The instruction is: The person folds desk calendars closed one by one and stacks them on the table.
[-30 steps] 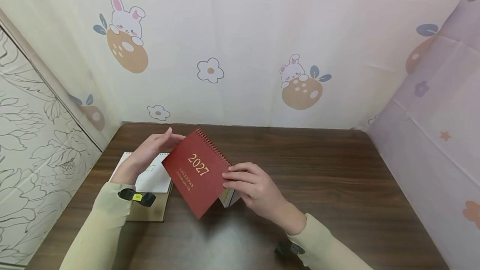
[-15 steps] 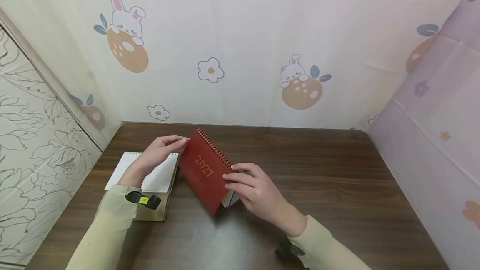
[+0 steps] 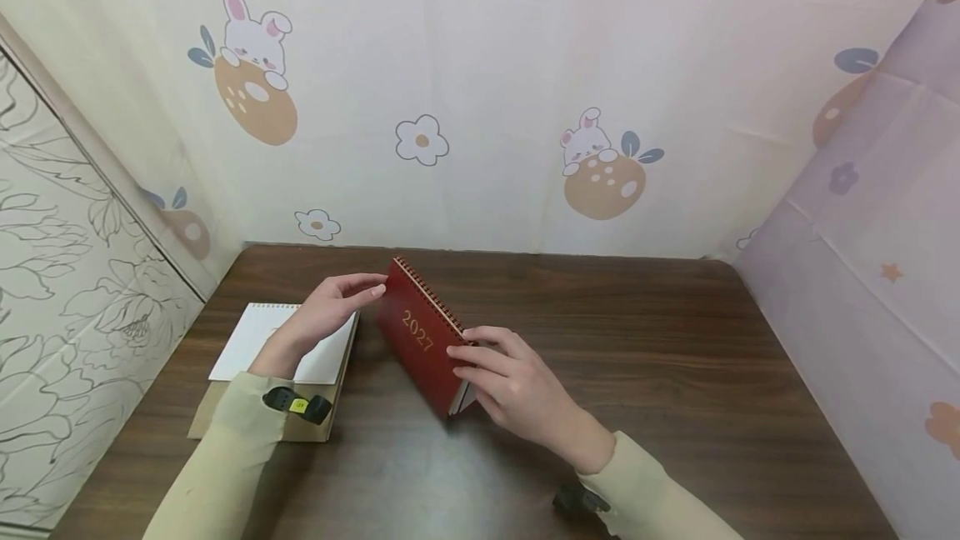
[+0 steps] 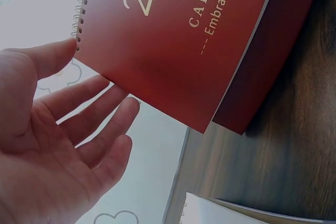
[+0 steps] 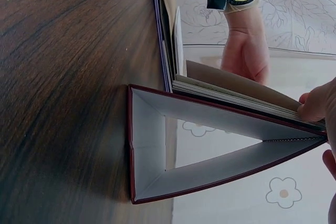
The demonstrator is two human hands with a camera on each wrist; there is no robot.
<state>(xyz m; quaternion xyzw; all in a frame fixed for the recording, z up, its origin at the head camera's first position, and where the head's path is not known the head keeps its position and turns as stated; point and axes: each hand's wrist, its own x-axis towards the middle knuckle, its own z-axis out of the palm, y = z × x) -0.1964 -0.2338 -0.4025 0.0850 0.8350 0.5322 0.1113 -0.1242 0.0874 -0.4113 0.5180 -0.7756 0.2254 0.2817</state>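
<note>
A dark red 2027 desk calendar (image 3: 417, 330) stands at an angle on the table, its black spiral at the top. My right hand (image 3: 525, 390) holds its right end near the spiral, with fingers over the front cover. My left hand (image 3: 330, 311) touches its upper left corner with relaxed fingers. In the left wrist view, the front cover (image 4: 173, 51) hangs slightly out from the dark red stand (image 4: 273, 66). The right wrist view shows the hollow triangular stand (image 5: 148, 145) from its end, with pages (image 5: 231, 95) along one side.
To the left, partly under my left forearm, a second desk calendar with a white page (image 3: 243, 348) and tan base (image 3: 206, 415) stands on the brown wooden table (image 3: 675, 373). A printed curtain (image 3: 487, 190) borders the table's back edge.
The red front cover has swung down and back against the stand. My left hand has moved right along with it; the right hand has stayed in place.
</note>
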